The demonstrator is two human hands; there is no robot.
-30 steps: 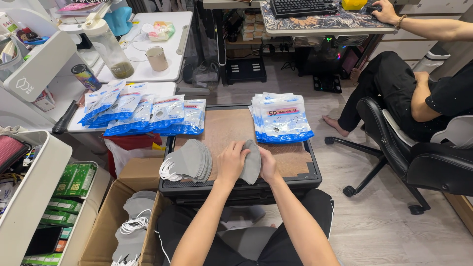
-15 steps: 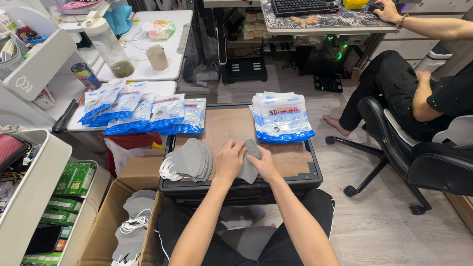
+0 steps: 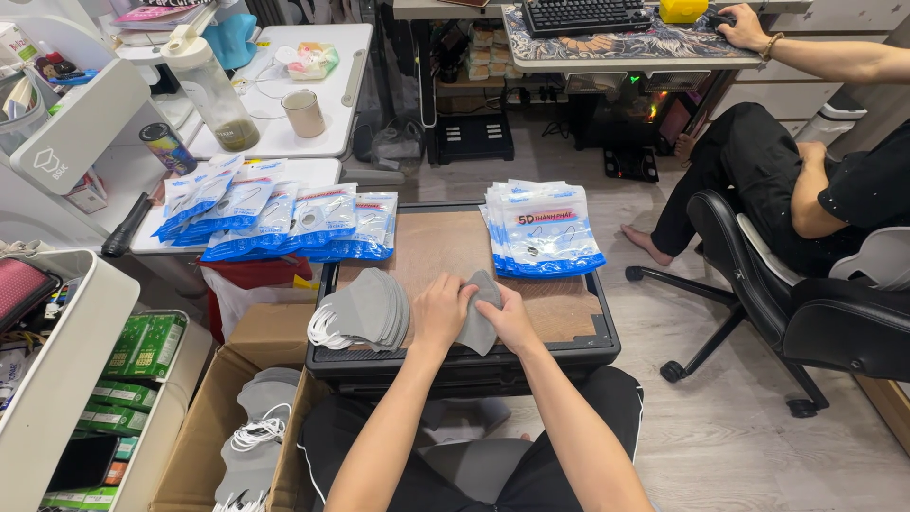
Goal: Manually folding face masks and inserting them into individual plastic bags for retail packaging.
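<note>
The work surface is a low tray table (image 3: pixel 559 318) with a brown wooden top and a black raised rim, standing on a pale wood-look floor (image 3: pixel 720 427). A white side table (image 3: pixel 284 142) behind the far left corner carries a cup (image 3: pixel 303 113) and a clear jug (image 3: pixel 210 90). A second person sits in a black office chair (image 3: pixel 815 318) to the right, one hand on a desk (image 3: pixel 616 43).

A fan of sealed blue-and-white packets (image 3: pixel 284 220) overlaps the far left corner; a stack of empty pouches (image 3: pixel 545 228) lies at the far right corner. A pile of grey masks (image 3: pixel 370 308) sits at the near left edge.

One grey mask (image 3: pixel 479 318) lies at the middle of the near edge. The left hand (image 3: pixel 441 311) and right hand (image 3: pixel 512 322) both close on it, fingers curled, pressing it flat from either side.

A cardboard box (image 3: pixel 204 446) beside the table holds more masks.
</note>
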